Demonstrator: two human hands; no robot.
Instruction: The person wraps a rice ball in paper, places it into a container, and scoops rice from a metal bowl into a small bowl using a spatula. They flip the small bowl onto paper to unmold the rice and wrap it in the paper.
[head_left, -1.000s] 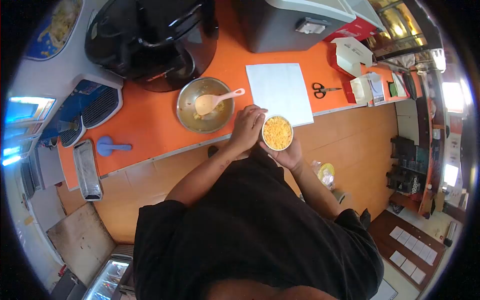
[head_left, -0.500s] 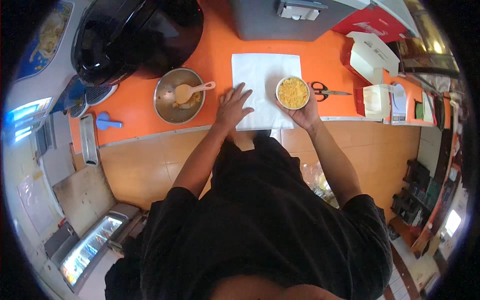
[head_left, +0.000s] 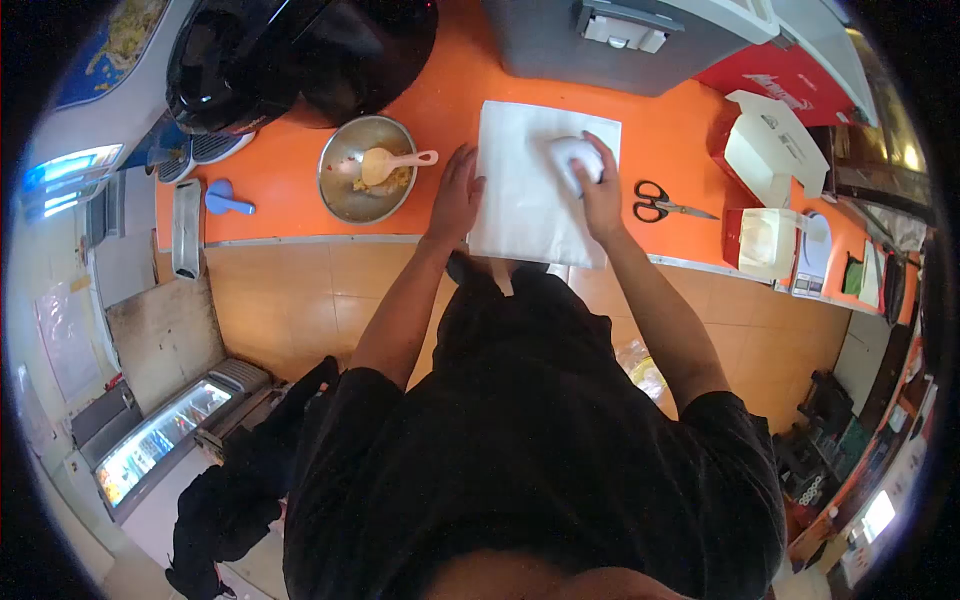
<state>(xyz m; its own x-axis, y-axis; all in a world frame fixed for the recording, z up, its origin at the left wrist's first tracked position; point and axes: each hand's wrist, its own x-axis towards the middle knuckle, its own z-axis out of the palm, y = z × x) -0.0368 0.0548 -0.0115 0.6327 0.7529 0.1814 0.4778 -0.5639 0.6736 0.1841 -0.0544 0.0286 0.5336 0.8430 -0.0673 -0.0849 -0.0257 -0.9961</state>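
Observation:
White paper [head_left: 525, 190] lies on the orange counter and reaches its front edge. Over the paper's right half, my right hand [head_left: 598, 185] grips a white bowl [head_left: 576, 160], tipped so that its outside faces up and slightly blurred. The food inside it is hidden from view. My left hand [head_left: 457, 195] rests at the left edge of the paper, fingers extended, holding nothing. To the left of that hand is a metal mixing bowl [head_left: 345, 195] with a pale pink rice paddle [head_left: 380, 166] and some yellow rice in it.
Black-handled scissors [head_left: 672, 206] lie right of the paper. Open red and white cartons [head_left: 770, 150] stand farther right. A grey cooler box [head_left: 640, 60] and a black cooker [head_left: 350, 60] are at the back. A blue scoop [head_left: 228, 200] and metal tray [head_left: 187, 228] sit at left.
The bowl was upright with yellow rice showing; now it is tipped over above the paper. My left hand moved from the paper's surface to its left edge.

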